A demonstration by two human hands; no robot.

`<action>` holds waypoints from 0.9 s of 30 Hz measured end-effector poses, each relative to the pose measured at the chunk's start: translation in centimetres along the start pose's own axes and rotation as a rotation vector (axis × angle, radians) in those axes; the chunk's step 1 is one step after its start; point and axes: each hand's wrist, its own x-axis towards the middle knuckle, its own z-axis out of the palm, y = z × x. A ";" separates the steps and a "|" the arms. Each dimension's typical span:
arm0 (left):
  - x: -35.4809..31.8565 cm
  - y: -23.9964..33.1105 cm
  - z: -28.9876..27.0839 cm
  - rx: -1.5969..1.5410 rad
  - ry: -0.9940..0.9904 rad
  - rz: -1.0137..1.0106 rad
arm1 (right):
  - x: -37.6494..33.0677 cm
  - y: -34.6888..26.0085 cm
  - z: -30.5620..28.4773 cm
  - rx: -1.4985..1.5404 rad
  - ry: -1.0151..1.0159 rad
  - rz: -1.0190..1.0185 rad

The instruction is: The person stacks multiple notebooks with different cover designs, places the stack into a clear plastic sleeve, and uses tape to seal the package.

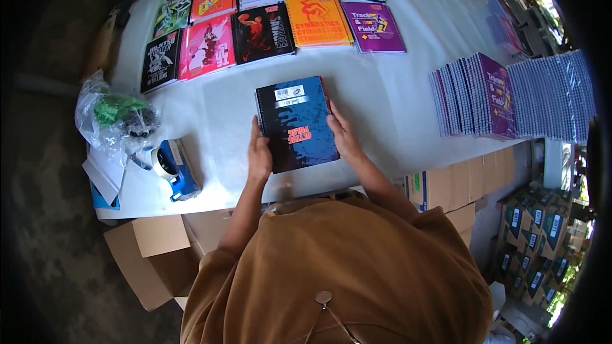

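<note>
A small stack of spiral notebooks [298, 129] with a dark blue and black cover lies near the front middle of the table, its red lettering upside down to me. My left hand [259, 153] presses along its left edge, fingers pointing away from me. On the opposite edge, my right hand [344, 132] grips the stack, thumb near the cover. A white label sits on the far end of the cover. Beyond it lie two rows of notebook piles, among them an orange one [319, 20], a purple one [374, 27] and a black one [262, 33].
Rows of spiral notebooks [553, 99] stand packed at the table's right. A blue tape dispenser [177, 169] and a plastic bag [105, 114] with green stuff inside are at the left. Cardboard boxes [160, 236] sit below the front edge; more cartons [534, 242] are stacked at right.
</note>
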 end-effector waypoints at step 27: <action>2.7 4.2 -8.7 -0.744 -0.161 -0.933 | 0.4 -7.9 -9.9 0.172 0.181 0.364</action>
